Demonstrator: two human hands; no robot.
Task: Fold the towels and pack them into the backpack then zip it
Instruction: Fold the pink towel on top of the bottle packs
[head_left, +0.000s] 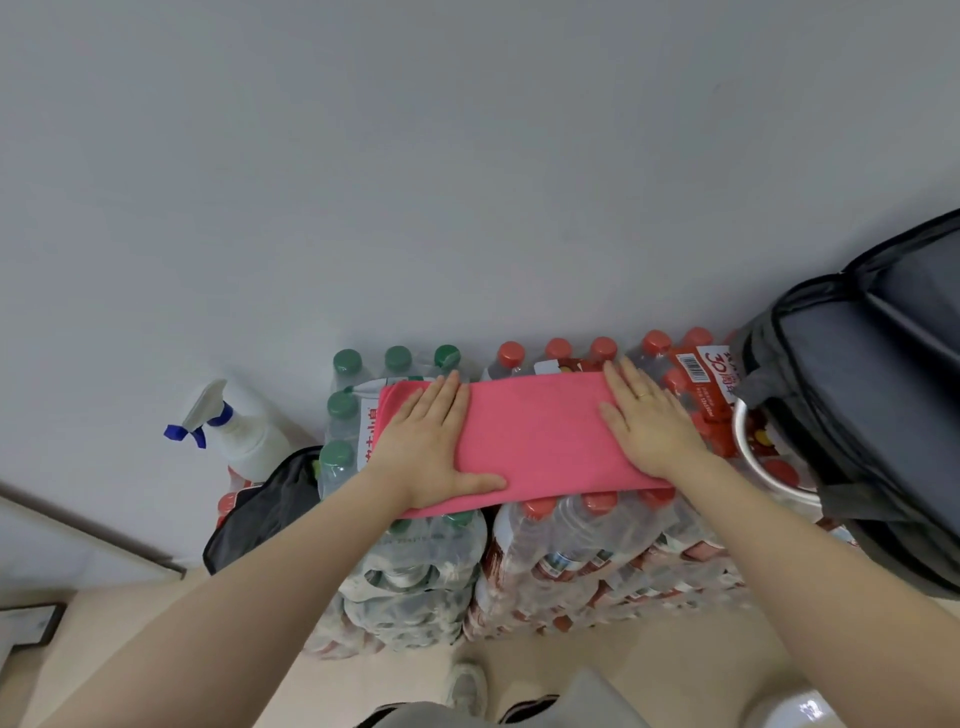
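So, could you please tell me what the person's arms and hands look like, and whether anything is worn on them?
Both forearms are bare, with no sleeves, gloves or watch in view. The right hand wears a thin ring on one finger. The left hand shows no ring or other jewellery. Fingernails look short and unpainted, as far as the picture shows.

The red label (701, 384) on the red-capped bottle pack (597, 545) shows a barcode and "30".

Soft, even, diffuse light is seen throughout; faint shadows are cast below the pink towel (540, 441). Edges are bent by wide-angle distortion, and slight blur is noted.
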